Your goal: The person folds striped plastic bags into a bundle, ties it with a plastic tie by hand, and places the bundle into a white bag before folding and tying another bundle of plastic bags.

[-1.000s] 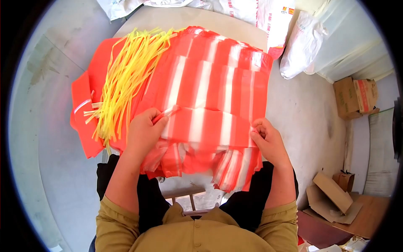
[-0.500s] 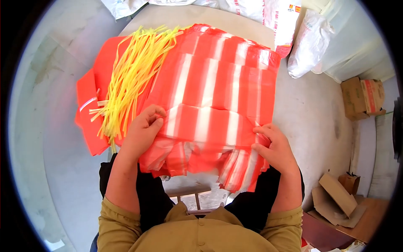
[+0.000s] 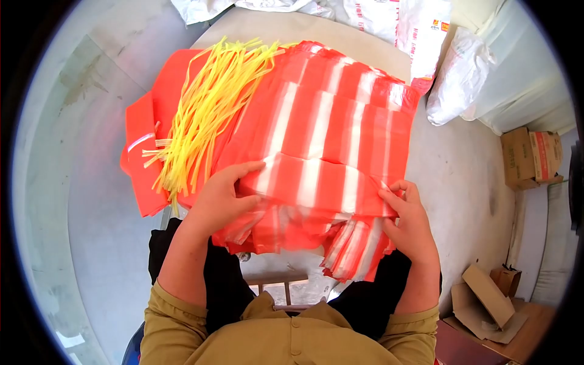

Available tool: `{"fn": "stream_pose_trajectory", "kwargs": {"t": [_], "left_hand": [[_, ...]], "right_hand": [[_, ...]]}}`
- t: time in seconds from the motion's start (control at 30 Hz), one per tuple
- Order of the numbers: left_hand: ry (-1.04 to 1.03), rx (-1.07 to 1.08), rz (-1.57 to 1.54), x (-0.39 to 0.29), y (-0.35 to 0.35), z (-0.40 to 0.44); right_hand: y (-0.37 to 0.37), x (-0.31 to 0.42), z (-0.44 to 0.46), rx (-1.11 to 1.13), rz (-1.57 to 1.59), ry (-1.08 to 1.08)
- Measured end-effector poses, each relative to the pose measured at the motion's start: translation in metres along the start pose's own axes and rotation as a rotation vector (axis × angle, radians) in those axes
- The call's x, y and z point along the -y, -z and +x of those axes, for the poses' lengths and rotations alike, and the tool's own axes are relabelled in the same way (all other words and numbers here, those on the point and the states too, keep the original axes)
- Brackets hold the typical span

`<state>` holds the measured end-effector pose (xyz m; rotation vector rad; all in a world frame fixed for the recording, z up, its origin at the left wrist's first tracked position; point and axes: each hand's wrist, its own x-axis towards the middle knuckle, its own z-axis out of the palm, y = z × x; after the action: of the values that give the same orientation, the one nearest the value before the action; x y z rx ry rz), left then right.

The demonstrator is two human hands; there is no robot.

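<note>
A stack of red-and-white striped plastic bags [image 3: 322, 140] lies in front of me, its lower ends crumpled and hanging over the near edge. On the stack's left part rests my left hand [image 3: 228, 191], open, thumb and fingers spread over the plastic. My right hand [image 3: 406, 213] grips the right edge of the top striped bag, where the plastic puckers at the fingertips; the thumb's contact is partly unclear. Left of the bags, a bundle of yellow strips [image 3: 213, 109] lies across folded red material [image 3: 143, 158].
The pile sits on a beige tabletop [image 3: 298, 27]. White printed sacks [image 3: 429, 42] and a white plastic bundle [image 3: 461, 76] stand beyond it. Cardboard boxes [image 3: 532, 158] are at the right wall, and an opened carton [image 3: 486, 304] lies lower right.
My left hand has opened, thumb and fingers spreading as it slid right over the plastic. My right hand remains at the bag's right edge. The whole view has shifted slightly.
</note>
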<state>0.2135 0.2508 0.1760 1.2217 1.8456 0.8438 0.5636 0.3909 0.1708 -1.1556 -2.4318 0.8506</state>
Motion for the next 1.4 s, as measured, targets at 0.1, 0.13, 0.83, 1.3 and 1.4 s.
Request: {"fn": "stream_pose_trajectory", "kwargs": {"t": [0.1, 0.13, 0.83, 1.3, 1.4], "left_hand": [[-0.015, -0.007, 0.033, -0.002, -0.003, 0.001], [-0.019, -0.007, 0.045, -0.001, -0.003, 0.002], [-0.322, -0.308, 0.565, 0.012, -0.027, 0.005], [-0.371, -0.361, 0.664, 0.015, -0.030, 0.005], [-0.458, -0.418, 0.656, 0.014, -0.024, 0.007]], "right_hand": [[0.004, 0.003, -0.001, 0.005, -0.064, 0.005], [0.005, 0.005, -0.001, 0.015, -0.074, 0.004], [0.005, -0.006, 0.000, 0.002, -0.083, 0.060], [-0.006, -0.017, -0.004, -0.088, -0.260, 0.156], [0.000, -0.014, -0.003, -0.129, -0.226, 0.181]]}}
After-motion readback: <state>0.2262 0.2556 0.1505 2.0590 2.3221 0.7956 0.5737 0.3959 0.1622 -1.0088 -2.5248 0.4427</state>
